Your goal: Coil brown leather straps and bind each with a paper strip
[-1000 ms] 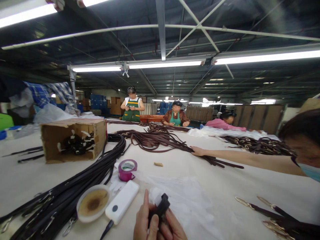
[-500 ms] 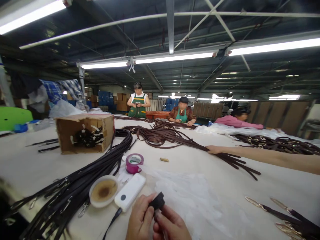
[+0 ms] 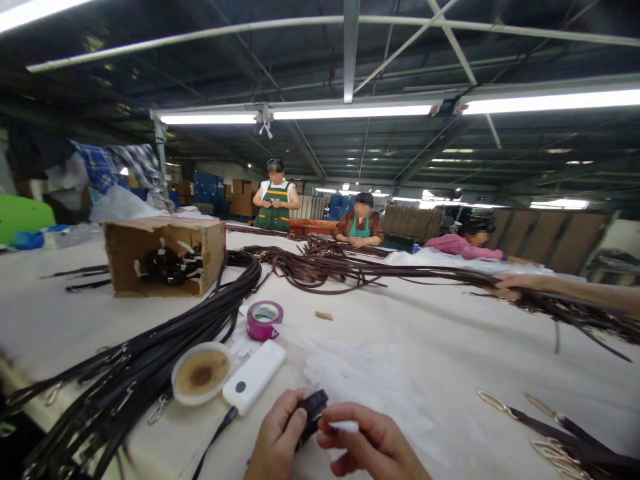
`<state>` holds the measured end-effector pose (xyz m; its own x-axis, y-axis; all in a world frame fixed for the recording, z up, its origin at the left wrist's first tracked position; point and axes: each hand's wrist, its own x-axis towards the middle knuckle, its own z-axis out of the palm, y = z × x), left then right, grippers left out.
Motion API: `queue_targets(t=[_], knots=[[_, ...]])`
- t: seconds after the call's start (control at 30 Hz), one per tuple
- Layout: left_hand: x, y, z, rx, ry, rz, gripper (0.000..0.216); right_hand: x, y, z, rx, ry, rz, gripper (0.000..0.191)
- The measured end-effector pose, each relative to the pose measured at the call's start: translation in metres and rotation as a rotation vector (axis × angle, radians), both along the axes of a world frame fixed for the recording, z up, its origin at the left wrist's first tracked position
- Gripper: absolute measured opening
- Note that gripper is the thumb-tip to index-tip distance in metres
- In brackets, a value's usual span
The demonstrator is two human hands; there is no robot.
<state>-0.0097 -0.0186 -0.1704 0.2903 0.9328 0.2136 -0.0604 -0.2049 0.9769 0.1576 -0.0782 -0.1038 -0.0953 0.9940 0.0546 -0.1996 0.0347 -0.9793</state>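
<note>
Your bare left hand point(image 3: 277, 433) hides part of a black curled piece point(image 3: 315, 404). Your bare right hand point(image 3: 367, 440) covers some of a small white scrap point(image 3: 346, 425). The bottom edge cuts both hands off. Flat dark brown straps point(image 3: 597, 455) run past the right edge.

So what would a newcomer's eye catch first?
Probably the magenta tape roll, bright on the pale table. Then the bundle of black straps sweeping down the left side, beside an open cardboard box. At bottom centre, the left hand holds a small black piece; the right hand pinches something white.
</note>
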Motion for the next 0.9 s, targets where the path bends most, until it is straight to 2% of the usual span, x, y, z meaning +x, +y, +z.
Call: queue_targets(t=[0.07, 0.1, 0.2, 0.27, 0.43, 0.57, 0.7, 0.9], knots=[[-0.001, 0.001, 0.002, 0.009, -0.019, -0.043, 0.048, 0.001, 0.009, 0.003, 0.09, -0.128, -0.016, 0.044], [-0.002, 0.001, 0.004, 0.015, -0.028, -0.059, 0.048, 0.0, 0.013, 0.004, 0.071, -0.129, -0.007, 0.048], [-0.002, -0.003, 0.012, 0.057, -0.013, -0.023, 0.045, -0.005, 0.023, 0.007, -0.158, -0.039, 0.071, 0.054], [-0.002, -0.007, 0.017, 0.105, 0.033, 0.044, 0.041, -0.009, 0.025, 0.009, -0.211, -0.053, 0.081, 0.054], [-0.004, -0.011, 0.02, 0.21, 0.122, 0.127, 0.036, -0.016, 0.027, 0.011, -0.215, -0.074, 0.003, 0.055], [-0.005, -0.009, 0.015, 0.263, 0.16, 0.125, 0.037, -0.017, 0.029, 0.004, -0.225, -0.138, -0.085, 0.048], [-0.001, -0.009, 0.011, 0.396, 0.195, 0.189, 0.036, -0.021, 0.032, -0.003, -0.177, -0.216, -0.175, 0.04], [0.004, -0.012, 0.013, 0.587, 0.267, 0.243, 0.035, -0.023, 0.035, -0.005, -0.173, -0.223, -0.183, 0.04]])
